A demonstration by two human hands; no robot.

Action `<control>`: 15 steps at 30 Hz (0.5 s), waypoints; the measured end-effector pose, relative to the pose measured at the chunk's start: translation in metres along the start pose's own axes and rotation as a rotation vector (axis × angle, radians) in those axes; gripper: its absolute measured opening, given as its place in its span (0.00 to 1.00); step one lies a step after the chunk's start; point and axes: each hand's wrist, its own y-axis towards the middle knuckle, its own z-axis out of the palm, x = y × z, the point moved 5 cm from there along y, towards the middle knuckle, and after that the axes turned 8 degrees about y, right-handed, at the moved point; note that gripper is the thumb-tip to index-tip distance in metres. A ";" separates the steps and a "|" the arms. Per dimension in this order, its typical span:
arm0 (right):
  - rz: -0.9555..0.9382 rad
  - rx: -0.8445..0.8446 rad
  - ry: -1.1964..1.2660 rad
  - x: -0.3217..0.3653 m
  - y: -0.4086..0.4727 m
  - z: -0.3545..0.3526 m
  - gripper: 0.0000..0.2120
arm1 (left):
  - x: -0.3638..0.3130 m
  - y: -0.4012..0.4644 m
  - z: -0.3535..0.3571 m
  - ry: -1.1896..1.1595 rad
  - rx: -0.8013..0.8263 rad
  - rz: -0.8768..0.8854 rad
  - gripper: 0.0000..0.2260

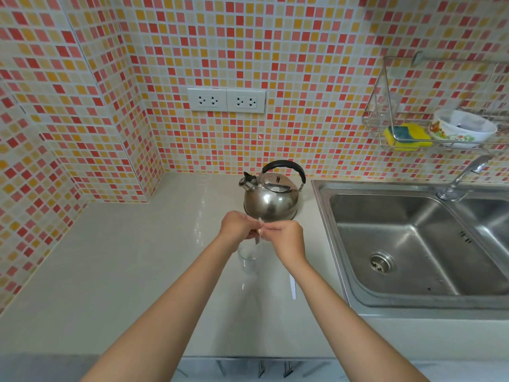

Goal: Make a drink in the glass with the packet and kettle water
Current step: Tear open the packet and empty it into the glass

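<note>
So my left hand [237,226] is pinched shut on the little packet [259,230], and honestly you can barely see it, just a thin sliver poking out between my fingers. My right hand [286,238] is clamped on its other edge. The clear glass [248,259] sits on the counter [124,257] right under my hands, half hidden by them. Kettle [271,194] is just behind, and the sink [413,244] runs off the right edge.
</note>
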 end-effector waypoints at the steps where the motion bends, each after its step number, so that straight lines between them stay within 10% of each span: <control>1: 0.025 0.018 0.012 0.000 0.002 0.001 0.06 | -0.001 -0.001 -0.002 0.031 0.007 0.006 0.03; 15: 0.206 0.232 0.269 0.004 0.001 0.005 0.07 | 0.002 -0.010 -0.015 0.132 0.177 0.082 0.07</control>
